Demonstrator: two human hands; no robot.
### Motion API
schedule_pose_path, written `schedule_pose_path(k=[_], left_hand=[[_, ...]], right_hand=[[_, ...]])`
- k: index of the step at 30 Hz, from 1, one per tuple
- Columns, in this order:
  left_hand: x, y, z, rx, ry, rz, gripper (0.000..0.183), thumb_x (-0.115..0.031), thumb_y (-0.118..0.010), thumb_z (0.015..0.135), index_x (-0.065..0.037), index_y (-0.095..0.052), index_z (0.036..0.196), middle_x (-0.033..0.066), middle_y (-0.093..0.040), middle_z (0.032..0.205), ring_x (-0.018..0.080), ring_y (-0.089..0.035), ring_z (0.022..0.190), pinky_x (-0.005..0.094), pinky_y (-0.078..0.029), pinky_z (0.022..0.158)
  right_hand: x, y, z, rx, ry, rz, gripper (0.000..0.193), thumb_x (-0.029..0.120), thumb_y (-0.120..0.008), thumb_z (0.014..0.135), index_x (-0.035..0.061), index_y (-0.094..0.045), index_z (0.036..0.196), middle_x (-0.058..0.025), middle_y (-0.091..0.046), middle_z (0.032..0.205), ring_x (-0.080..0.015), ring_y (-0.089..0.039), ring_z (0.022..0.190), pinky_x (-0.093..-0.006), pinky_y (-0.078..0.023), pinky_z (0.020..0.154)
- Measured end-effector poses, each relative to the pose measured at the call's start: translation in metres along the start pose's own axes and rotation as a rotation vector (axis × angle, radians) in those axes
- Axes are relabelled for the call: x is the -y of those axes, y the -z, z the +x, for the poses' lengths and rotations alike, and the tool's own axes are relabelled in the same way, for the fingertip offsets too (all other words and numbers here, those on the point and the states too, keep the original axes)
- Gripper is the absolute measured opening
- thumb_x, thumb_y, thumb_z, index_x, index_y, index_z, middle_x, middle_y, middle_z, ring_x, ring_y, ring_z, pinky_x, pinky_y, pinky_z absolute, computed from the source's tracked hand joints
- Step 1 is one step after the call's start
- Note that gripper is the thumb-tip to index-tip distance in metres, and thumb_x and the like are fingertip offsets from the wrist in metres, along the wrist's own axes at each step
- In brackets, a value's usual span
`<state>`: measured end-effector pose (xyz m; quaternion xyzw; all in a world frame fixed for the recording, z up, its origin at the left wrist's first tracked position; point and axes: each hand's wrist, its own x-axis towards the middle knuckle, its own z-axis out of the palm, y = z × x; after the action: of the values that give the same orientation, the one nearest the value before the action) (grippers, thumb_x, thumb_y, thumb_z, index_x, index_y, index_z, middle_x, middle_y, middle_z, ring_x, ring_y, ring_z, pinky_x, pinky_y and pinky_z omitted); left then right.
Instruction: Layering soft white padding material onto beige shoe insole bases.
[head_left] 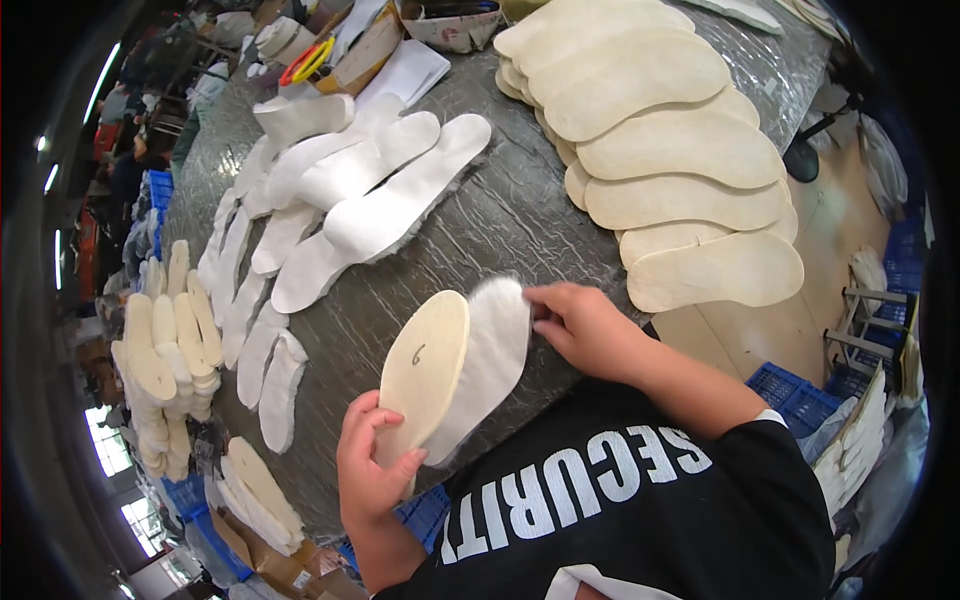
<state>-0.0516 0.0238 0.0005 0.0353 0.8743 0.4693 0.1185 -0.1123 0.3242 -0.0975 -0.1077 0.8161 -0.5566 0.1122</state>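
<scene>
Work in hand: a stiff beige board insole blank with a handwritten mark (pixel 425 365) is being laid against a white fleecy sole-shaped liner (pixel 487 365) at the near edge of the grey crinkled-foil tabletop (pixel 520 215).

Left hand (pixel 372 465): its grip is closed on the heel end of the beige blank, thumb on top and fingers beneath, with the blank tilted up from the surface.

Right hand (pixel 580 325): fingers curled and pinched narrowly on the toe-side edge of the white liner, pressing it to the tabletop.

Relation: the blank overlaps the liner's left edge. The two touch but are not yet squared up, so this pairing appears to be mid-alignment.

Progress, as judged: a large fanned stack of beige blanks (pixel 670 150) lies right of the hands, rows of white liners (pixel 350 200) lie left, and further beige stacks (pixel 165 350) stand off the far left edge. Much stock appears unpaired, and no finished pile can be identified.
</scene>
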Motion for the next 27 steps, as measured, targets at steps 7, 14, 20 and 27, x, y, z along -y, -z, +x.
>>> schedule_pose_path(k=[7, 14, 20, 27], left_hand=[[-0.007, -0.015, 0.008, 0.12, -0.137, 0.35, 0.07, -0.019, -0.081, 0.066, 0.0, -0.056, 0.128, 0.0225, -0.054, 0.126, 0.0381, -0.058, 0.11, 0.0419, -0.048, 0.094], [-0.006, -0.025, 0.013, 0.182, -0.113, 0.492, 0.064, -0.017, -0.077, 0.07, 0.002, -0.057, 0.127, 0.0231, -0.053, 0.127, 0.0386, -0.058, 0.11, 0.0422, -0.048, 0.093], [-0.012, -0.028, 0.019, 0.195, -0.158, 0.541, 0.063, -0.017, -0.078, 0.07, 0.002, -0.057, 0.126, 0.0242, -0.054, 0.125, 0.0404, -0.06, 0.106, 0.0437, -0.051, 0.087], [-0.015, -0.031, 0.022, 0.19, -0.164, 0.535, 0.061, -0.016, -0.077, 0.071, 0.004, -0.057, 0.125, 0.0255, -0.054, 0.124, 0.0418, -0.059, 0.105, 0.0445, -0.051, 0.086]], right_hand=[[0.016, 0.018, 0.01, 0.161, -0.467, 0.421, 0.047, 0.002, -0.048, 0.096, 0.0003, -0.038, 0.142, -0.0106, -0.064, 0.086, -0.0151, -0.064, 0.061, -0.0267, -0.052, 0.052], [0.016, 0.023, 0.018, 0.298, -0.533, 0.43, 0.037, 0.008, -0.046, 0.097, 0.0013, -0.053, 0.133, -0.0122, -0.066, 0.087, -0.0155, -0.065, 0.061, -0.0284, -0.053, 0.052], [0.015, 0.026, 0.018, 0.313, -0.522, 0.452, 0.038, 0.007, -0.045, 0.097, 0.0018, -0.052, 0.133, -0.0119, -0.066, 0.087, -0.0153, -0.065, 0.061, -0.0284, -0.053, 0.052], [0.015, 0.026, 0.018, 0.329, -0.509, 0.48, 0.038, 0.006, -0.044, 0.097, 0.0015, -0.051, 0.134, -0.013, -0.066, 0.088, -0.0156, -0.064, 0.061, -0.0288, -0.052, 0.052]])
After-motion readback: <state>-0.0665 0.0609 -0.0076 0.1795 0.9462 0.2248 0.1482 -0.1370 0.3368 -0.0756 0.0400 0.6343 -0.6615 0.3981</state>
